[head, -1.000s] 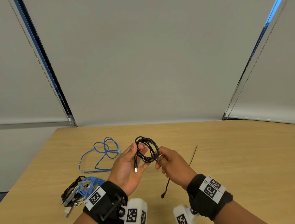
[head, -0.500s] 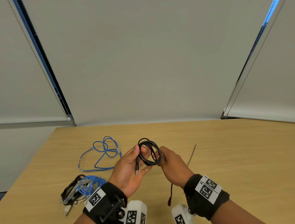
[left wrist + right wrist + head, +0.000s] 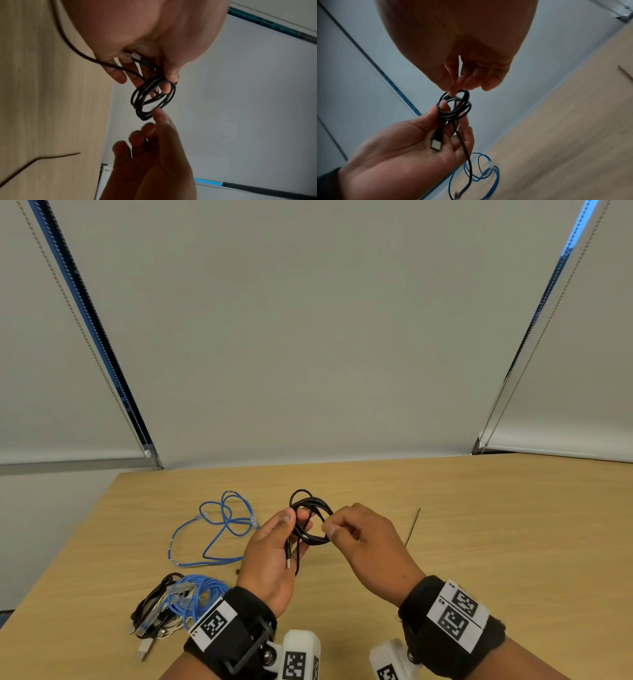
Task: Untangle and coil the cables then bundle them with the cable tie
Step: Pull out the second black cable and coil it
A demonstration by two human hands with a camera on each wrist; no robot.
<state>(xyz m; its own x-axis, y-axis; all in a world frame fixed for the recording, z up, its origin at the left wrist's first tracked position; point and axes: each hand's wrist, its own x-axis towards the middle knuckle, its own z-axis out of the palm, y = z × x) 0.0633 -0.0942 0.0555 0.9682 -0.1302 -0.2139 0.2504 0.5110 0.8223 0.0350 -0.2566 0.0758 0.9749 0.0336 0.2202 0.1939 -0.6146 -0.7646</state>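
Observation:
I hold a small coil of black cable [image 3: 315,502] above the wooden table [image 3: 496,542]. My left hand [image 3: 294,515] pinches the coil's left side between thumb and fingers. The cable's USB plug [image 3: 435,143] lies across that palm, and the loose tail [image 3: 467,148] hangs down beside it. My right hand [image 3: 330,529] has its fingers curled, with its fingertips [image 3: 453,90] pinching the coil's opposite edge [image 3: 137,102]. A thin dark cable tie [image 3: 412,529] lies flat on the table just right of my right hand.
A loose blue cable [image 3: 222,525] sprawls on the table left of my hands. A tangled bundle of blue, black and white cables [image 3: 174,601] sits near the front left. The table's left edge runs close to that bundle.
The black tail that hung below my right hand now hangs by my left palm. My right hand has risen to the coil's right edge. The coil stays in my left hand.

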